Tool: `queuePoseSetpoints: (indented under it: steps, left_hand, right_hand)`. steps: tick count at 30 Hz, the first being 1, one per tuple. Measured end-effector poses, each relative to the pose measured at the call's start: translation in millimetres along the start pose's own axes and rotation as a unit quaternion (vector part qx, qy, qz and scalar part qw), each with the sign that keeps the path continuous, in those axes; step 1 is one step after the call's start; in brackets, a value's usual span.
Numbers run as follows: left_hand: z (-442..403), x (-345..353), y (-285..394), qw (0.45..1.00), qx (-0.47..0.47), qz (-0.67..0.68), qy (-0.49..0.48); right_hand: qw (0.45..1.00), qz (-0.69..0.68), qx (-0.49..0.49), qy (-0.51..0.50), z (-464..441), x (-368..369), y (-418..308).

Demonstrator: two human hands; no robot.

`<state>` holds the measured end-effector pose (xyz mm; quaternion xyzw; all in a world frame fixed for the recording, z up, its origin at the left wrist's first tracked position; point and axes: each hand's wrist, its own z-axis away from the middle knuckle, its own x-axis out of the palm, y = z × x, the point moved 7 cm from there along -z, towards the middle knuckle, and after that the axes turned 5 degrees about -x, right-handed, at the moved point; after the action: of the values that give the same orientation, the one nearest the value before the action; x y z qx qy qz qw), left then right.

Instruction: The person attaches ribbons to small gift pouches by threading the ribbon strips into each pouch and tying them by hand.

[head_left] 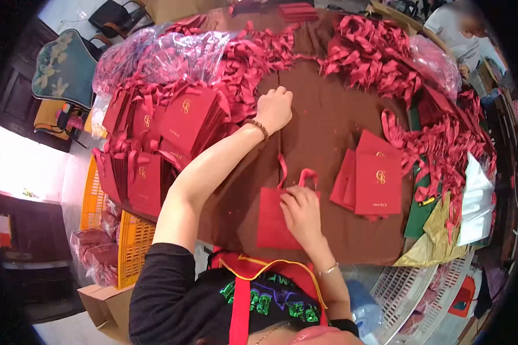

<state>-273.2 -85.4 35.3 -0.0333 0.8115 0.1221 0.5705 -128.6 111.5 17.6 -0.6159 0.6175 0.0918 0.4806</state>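
A plain red bag [273,221] lies on the brown-covered table close to my body, with ribbon handles at its top edge. My right hand [302,213] is on the bag's upper right part, fingers bent and closed at the edge beside a ribbon loop [309,174]. Farther up the table, my left hand [275,109] is raised with its fingers curled closed; what they hold, if anything, is hidden. Below it, the bag's other ribbon [282,169] stretches upward. To the right lies a small overlapping pile of red bags with gold print [380,178].
Stacked red bags [190,118] and ribbon heaps [374,52] line both sides of the brown tablecloth [322,126]. Clear plastic [181,57] covers some. Yellow crates [133,247] stand at left, white crates [403,293] at lower right. Another person [457,34] is at the upper right.
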Motion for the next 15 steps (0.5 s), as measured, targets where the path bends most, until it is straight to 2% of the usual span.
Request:
queuePoseSetpoints:
  steps: [3,4,6,8,10,12,15]
  left_hand:
    - [-47.6,14.4,-23.1,0.995,-0.087,0.026,0.04]
    - [-63.1,14.2,-24.6,0.995,-0.081,0.027,0.049]
    - [-80.1,22.5,-46.8,0.979,-0.197,0.016,0.054]
    - [-93.6,40.5,-70.8,0.96,-0.263,0.076,0.051]
    - [-97.6,50.0,-78.7,0.952,-0.301,0.053,-0.002]
    - [-94.1,55.8,-79.1,0.951,-0.294,0.093,-0.001]
    - [-76.7,45.3,-41.1,0.971,-0.213,0.107,0.017]
  right_hand:
    - [1.0,-0.006,0.027,0.012,3.9,1.8,4.2]
    - [0.999,-0.013,0.031,0.011,4.5,2.1,6.2]
    - [0.999,-0.031,0.039,0.006,4.9,2.9,8.9]
    - [0.999,-0.034,0.04,0.002,3.4,0.1,8.5]
    - [0.998,-0.04,0.039,0.006,4.9,2.2,10.7]
    - [0.998,-0.047,0.048,0.001,1.8,-1.1,11.8]
    - [0.997,-0.061,0.053,-0.014,2.4,0.8,11.3]
